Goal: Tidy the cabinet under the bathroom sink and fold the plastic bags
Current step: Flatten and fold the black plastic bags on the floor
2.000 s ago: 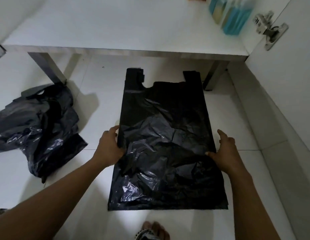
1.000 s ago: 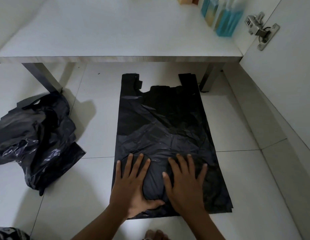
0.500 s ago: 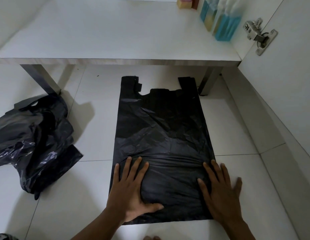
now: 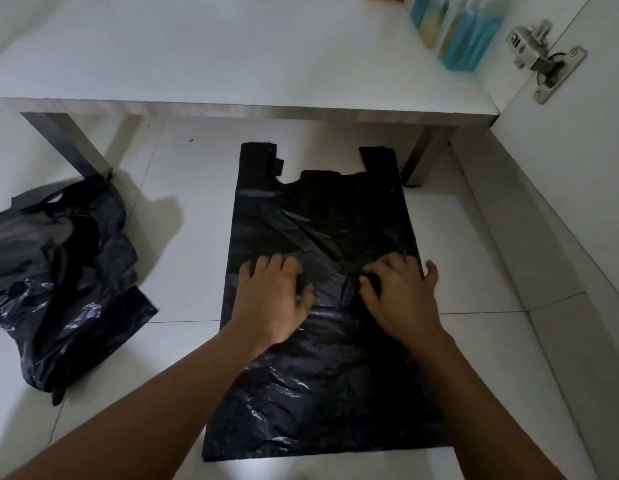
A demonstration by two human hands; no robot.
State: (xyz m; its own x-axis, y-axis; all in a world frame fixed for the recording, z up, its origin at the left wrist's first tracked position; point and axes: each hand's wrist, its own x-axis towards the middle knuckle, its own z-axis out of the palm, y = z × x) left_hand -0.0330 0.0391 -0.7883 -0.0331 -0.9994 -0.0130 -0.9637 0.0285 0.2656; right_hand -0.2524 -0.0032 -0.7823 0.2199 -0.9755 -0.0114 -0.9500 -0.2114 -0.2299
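A black plastic bag [image 4: 322,209] lies spread flat on the white tile floor, its two handles pointing toward the cabinet. Both hands rest palm down on its middle. My left hand [image 4: 271,299] presses the left half and my right hand [image 4: 400,299] the right half, near the bag's right edge. The fingers of both are slightly bent on the plastic. To the left lies a crumpled heap of black plastic bags [image 4: 59,278].
The cabinet's white bottom shelf [image 4: 232,64] stands on metal legs [image 4: 69,143] just beyond the bag. Blue and clear bottles [image 4: 464,32] stand at its back right. An open white door [image 4: 578,168] with a metal hinge [image 4: 540,57] borders the right side.
Both hands have slid up from the bag's lower part to its middle, and the right hand has come inward from the edge. The bag lies flatter than two seconds ago.
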